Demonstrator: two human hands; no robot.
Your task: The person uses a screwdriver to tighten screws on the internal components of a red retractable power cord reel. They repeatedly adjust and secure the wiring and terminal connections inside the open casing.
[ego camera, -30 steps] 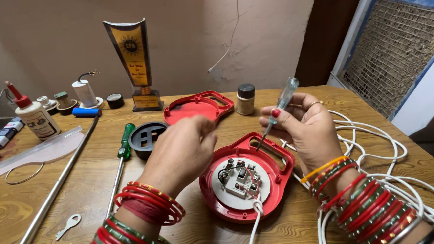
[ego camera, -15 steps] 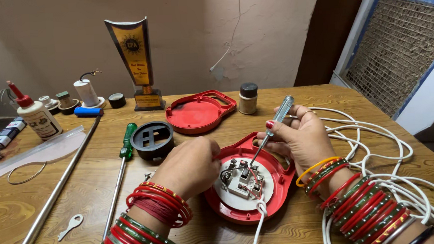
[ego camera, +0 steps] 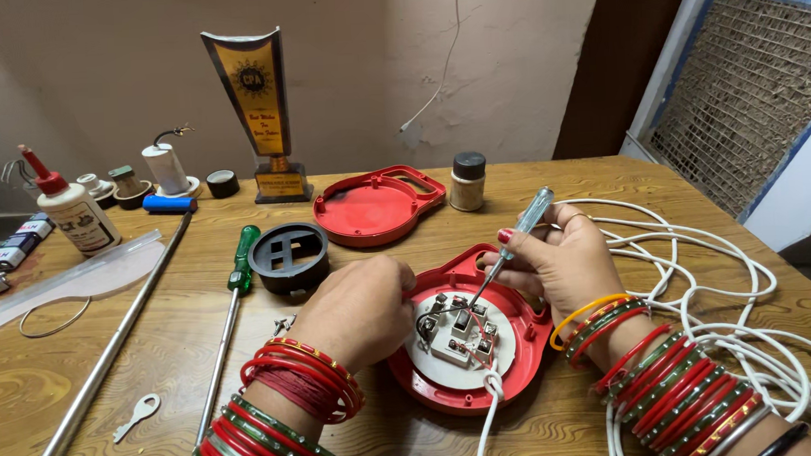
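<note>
R hand (ego camera: 565, 266) pinches clear-handled screwdriver (ego camera: 508, 250), tip in red casing (ego camera: 462, 331) w/ terminals near tabletop's front edge. L hand (ego camera: 359, 309) curled on casing rim, prob. steadying; hands apart.

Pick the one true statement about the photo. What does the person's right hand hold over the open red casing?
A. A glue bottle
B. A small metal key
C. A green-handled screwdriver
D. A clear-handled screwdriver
D: the right hand grips a clear-handled screwdriver with its tip down among the terminals in the open red casing; the green-handled screwdriver lies on the table, untouched.
</note>
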